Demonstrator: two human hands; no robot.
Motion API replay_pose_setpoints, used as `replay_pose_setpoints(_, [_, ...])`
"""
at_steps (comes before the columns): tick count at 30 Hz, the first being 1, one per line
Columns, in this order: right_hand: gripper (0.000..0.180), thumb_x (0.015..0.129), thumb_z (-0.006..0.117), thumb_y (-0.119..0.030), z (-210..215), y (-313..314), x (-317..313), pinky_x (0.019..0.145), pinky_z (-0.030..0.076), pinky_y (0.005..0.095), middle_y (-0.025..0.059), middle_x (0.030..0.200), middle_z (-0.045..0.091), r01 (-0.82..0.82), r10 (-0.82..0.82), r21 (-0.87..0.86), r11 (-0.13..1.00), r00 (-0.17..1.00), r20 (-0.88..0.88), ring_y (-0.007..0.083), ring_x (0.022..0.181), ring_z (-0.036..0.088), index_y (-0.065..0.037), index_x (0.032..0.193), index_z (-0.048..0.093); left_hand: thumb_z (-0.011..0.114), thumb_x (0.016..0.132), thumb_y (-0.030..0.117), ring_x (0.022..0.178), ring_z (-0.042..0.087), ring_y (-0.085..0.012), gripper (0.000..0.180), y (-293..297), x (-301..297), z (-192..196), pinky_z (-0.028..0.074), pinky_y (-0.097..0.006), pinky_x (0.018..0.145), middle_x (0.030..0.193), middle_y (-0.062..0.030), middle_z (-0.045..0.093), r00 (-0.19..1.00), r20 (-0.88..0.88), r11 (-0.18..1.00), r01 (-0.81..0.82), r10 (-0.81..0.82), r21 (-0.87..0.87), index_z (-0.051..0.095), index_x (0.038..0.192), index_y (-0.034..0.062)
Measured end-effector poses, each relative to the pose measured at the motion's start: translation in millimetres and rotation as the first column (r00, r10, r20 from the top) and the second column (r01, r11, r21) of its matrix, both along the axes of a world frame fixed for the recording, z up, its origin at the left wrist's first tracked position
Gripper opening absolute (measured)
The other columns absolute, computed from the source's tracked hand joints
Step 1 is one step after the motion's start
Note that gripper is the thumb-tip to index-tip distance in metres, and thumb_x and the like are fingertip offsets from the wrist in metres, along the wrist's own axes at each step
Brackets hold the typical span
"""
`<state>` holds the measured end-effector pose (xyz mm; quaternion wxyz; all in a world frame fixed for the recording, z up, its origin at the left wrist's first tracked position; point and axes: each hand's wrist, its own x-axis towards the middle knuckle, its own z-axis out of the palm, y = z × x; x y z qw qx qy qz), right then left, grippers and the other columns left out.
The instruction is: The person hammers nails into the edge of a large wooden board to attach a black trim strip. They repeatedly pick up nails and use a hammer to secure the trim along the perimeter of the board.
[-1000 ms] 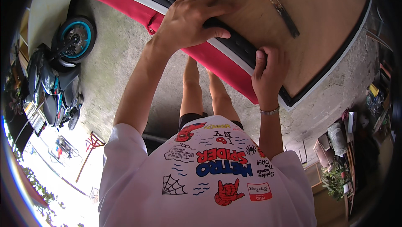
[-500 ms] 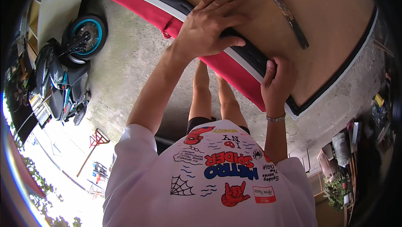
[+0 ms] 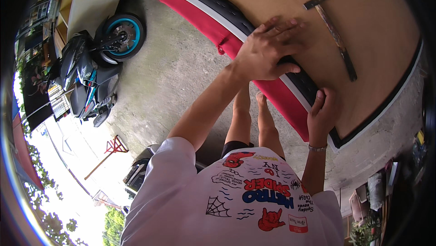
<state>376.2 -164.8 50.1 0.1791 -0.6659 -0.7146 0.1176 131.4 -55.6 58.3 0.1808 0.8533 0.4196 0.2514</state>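
A large tan board [image 3: 377,32] lies before me, edged with a black quilted strip [image 3: 302,74] and a white border [image 3: 294,90]. My left hand [image 3: 272,50] rests over the strip, palm down with fingers spread onto the board. Farther right, near the board's corner, my right hand [image 3: 323,112] curls over the same strip, thumb on top; some of its fingers are hidden. Red fabric [image 3: 284,105] runs along the border's near side, with a small gathered red bit [image 3: 221,46] on it. On the board, beyond both hands, lies a hammer [image 3: 334,32] that neither hand touches.
Concrete floor [image 3: 181,46] spreads below the board. A dark motorcycle [image 3: 91,69] with a blue-rimmed wheel stands at left. A red stand [image 3: 116,145] is lower left, and part of another dark vehicle [image 3: 136,166] shows beside my left arm. Assorted items [image 3: 372,196] sit lower right.
The whole view has shifted, so everything appears farther right and lower. The hammer's head now shows fully. Both hands keep about the same places on the edge.
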Motion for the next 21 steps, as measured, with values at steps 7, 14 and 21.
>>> replay_pose_setpoints(7, [0.017, 0.105, 0.055, -0.023, 1.2, 0.3, -4.6, 0.076, 0.044, 0.051, 0.0145, 0.096, 0.062, 0.0, 0.0, 0.011, 1.0, 1.0, -0.004, 0.0396, 0.087, 0.058, -0.008, 0.108, 0.061, 0.069, 0.085, 0.061, 0.143, 0.05, -0.0275, 0.057, -2.3, -2.9, -7.3, 0.038, -0.054, 0.119, 0.154, -0.0063, 0.055, 1.0, -0.026, 0.998, -0.014, 0.016, 0.061, 0.072, 0.13, 0.0259])
replay_pose_setpoints(14, [0.015, 0.103, 0.057, -0.022, -0.5, 1.8, -4.2, 0.076, 0.044, 0.0508, 0.0147, 0.095, 0.062, 0.005, -0.005, 0.02, 1.0, 1.0, -0.006, 0.0387, 0.086, 0.059, -0.008, 0.107, 0.061, 0.064, 0.087, 0.064, 0.143, 0.05, -0.0262, 0.057, -1.3, -2.3, -6.8, 0.038, -0.053, 0.119, 0.155, -0.0057, 0.054, 0.998, -0.05, 0.997, -0.027, 0.031, 0.079, 0.072, 0.131, 0.0287])
replay_pose_setpoints(21, [0.014, 0.102, 0.059, -0.02, 1.9, -3.8, -4.1, 0.078, 0.045, 0.0514, 0.014, 0.095, 0.063, 0.032, -0.032, -0.007, 0.999, 0.999, 0.013, 0.0389, 0.088, 0.06, -0.008, 0.108, 0.061, 0.066, 0.088, 0.061, 0.144, 0.049, -0.0271, 0.053, -1.6, -0.9, -0.6, 0.036, -0.053, 0.12, 0.155, -0.0072, 0.053, 0.999, -0.037, 0.999, -0.017, 0.019, 0.044, 0.076, 0.122, 0.0211])
